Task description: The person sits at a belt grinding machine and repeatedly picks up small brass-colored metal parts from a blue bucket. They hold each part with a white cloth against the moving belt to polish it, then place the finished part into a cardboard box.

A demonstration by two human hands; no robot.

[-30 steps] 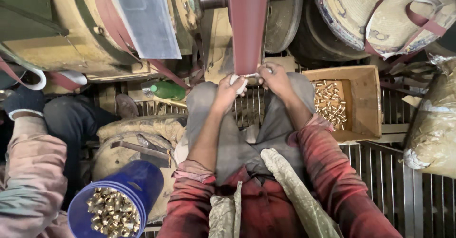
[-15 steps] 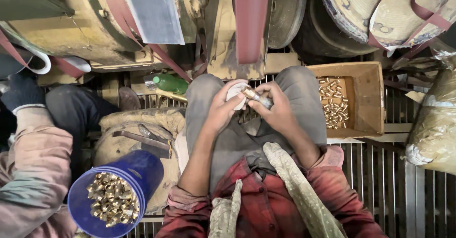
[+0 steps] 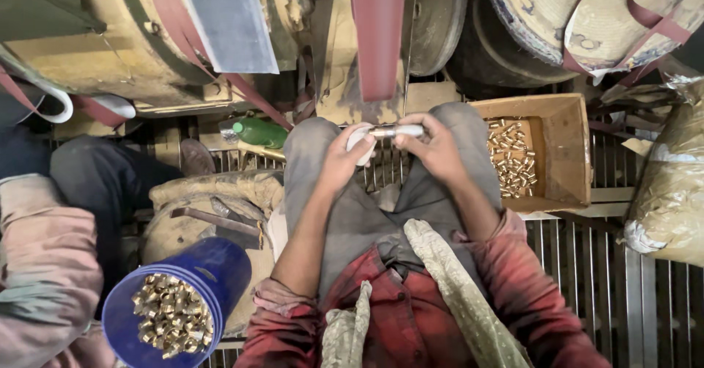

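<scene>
Both hands meet over my knees, just below a dark red sanding belt (image 3: 378,38). My left hand (image 3: 345,155) and my right hand (image 3: 433,148) grip the two ends of a short rod carrying a small brass part (image 3: 386,131). A bit of white cloth shows under my left fingers. The rod lies level, a little below the belt's lower end. To my right stands a cardboard box (image 3: 565,148) of small brass parts. At lower left is a blue bucket (image 3: 220,272) filled with similar brass parts.
Another person's legs and sleeve (image 3: 44,265) fill the left edge. A green bottle (image 3: 260,132) lies by the machine. A stuffed sack with a hammer-like tool (image 3: 213,217) sits left of my knee. A plastic bag (image 3: 671,192) stands at right on the metal grate floor (image 3: 587,265).
My hands came down from the belt to my lap, then rose again toward the belt's lower end, still holding the rod between them.
</scene>
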